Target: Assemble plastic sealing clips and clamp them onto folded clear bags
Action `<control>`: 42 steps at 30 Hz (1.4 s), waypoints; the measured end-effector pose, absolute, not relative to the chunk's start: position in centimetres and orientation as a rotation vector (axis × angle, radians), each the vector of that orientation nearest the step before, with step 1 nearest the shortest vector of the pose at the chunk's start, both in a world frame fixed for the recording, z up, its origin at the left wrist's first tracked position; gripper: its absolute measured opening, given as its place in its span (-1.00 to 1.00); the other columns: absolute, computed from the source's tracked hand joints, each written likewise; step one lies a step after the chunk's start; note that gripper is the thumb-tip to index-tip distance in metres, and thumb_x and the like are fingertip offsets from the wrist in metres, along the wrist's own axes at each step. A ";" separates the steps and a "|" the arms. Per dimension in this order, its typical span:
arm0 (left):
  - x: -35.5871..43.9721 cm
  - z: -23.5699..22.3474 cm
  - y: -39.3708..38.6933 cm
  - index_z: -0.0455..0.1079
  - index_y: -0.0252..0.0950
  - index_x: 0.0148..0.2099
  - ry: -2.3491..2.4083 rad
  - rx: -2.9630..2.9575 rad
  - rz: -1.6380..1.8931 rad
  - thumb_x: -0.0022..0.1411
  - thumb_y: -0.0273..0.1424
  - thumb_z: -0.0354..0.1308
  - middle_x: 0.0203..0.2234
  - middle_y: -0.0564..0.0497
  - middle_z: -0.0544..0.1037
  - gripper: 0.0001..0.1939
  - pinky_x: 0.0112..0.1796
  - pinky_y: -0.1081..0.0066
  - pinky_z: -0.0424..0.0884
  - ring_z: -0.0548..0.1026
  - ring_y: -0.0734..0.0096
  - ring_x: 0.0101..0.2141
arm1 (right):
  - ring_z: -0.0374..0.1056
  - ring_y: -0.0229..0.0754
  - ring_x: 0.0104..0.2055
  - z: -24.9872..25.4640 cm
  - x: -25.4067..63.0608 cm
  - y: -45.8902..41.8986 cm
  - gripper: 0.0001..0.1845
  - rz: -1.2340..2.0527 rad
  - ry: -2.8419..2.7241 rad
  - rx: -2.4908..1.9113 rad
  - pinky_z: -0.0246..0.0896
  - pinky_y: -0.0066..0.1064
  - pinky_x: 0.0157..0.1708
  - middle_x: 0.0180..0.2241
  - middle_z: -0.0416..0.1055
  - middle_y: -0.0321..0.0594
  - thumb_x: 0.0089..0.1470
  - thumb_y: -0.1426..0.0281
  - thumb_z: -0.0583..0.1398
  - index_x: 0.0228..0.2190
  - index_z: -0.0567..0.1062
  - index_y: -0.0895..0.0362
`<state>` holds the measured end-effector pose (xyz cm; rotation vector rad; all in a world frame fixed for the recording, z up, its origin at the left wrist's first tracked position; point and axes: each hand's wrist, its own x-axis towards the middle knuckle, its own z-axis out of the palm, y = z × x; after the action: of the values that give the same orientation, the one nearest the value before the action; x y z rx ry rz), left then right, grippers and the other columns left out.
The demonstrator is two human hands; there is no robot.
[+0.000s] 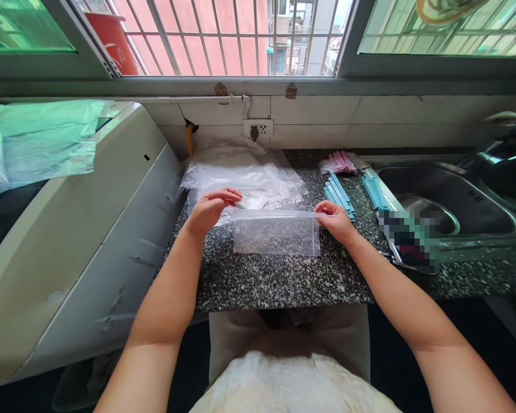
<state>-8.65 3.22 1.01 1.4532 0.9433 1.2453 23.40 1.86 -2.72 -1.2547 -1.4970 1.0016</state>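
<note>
A clear zip-lock bag [275, 235] lies flat across the speckled counter in front of me. My right hand [333, 221] pinches its top right corner between thumb and fingers. Near the bag's top left corner is my left hand [215, 209], its fingers stretched out and nothing visible in them. Those fingertips hover by a loose heap of clear plastic bags [236, 166] behind. Just beyond my right hand rests a bundle of light blue plastic strips [339, 195].
More blue strips [373, 192] and pink strips [341, 162] lie toward the sink [451, 195]. A partly blurred packet [408, 244] sits at the sink's near edge. On the left stands a white appliance [124, 229]. A wall socket [258, 129] is behind the heap.
</note>
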 end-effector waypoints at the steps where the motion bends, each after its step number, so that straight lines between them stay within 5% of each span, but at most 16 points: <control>1: -8.8 1.4 3.2 0.51 -0.26 -0.54 0.918 1.424 1.289 -0.06 -0.50 0.05 -0.39 -0.06 0.53 -0.80 -0.32 0.42 0.41 0.46 0.40 -0.30 | 0.10 -0.35 -0.57 -2.6 23.3 1.8 -0.84 0.980 -1.506 -1.227 0.02 -0.46 -0.53 -0.63 0.21 -0.42 -0.30 0.33 0.20 -0.56 0.32 0.10; 13: -0.4 7.0 2.1 0.51 -0.29 -0.29 0.974 1.989 0.582 0.07 -0.31 0.17 -0.36 -0.03 0.58 -0.80 -0.40 0.51 0.30 0.44 0.44 -0.38 | 0.20 -0.30 -0.46 0.9 19.9 0.4 -0.92 0.916 -1.759 -1.012 0.14 -0.38 -0.42 -0.50 0.34 -0.30 -0.11 0.36 0.17 -0.49 0.43 0.10; 25: 0.7 4.0 1.1 0.45 -0.34 -0.40 0.916 1.691 0.589 0.08 -0.19 0.16 -0.58 0.03 0.45 -0.72 -0.54 0.49 0.16 0.30 0.53 -0.55 | 0.26 -0.28 -0.43 1.7 18.8 0.0 -0.81 1.023 -1.648 -0.957 0.23 -0.35 -0.35 -0.50 0.37 -0.30 -0.18 0.26 0.26 -0.50 0.41 0.09; 42: 2.4 4.4 -0.2 0.35 -0.35 -0.56 0.880 1.588 0.697 -0.01 -0.15 0.25 -0.69 0.08 0.33 -0.65 -0.60 0.52 0.14 0.24 0.62 -0.63 | 0.18 -0.37 -0.54 2.1 20.4 -0.1 -0.60 1.289 -1.521 -0.963 0.15 -0.46 -0.54 -0.56 0.31 -0.33 -0.22 0.04 0.29 -0.54 0.38 0.11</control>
<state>2.36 -0.16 4.43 1.5883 0.8797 0.6968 20.37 -0.13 2.12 -0.9629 -1.5206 1.2895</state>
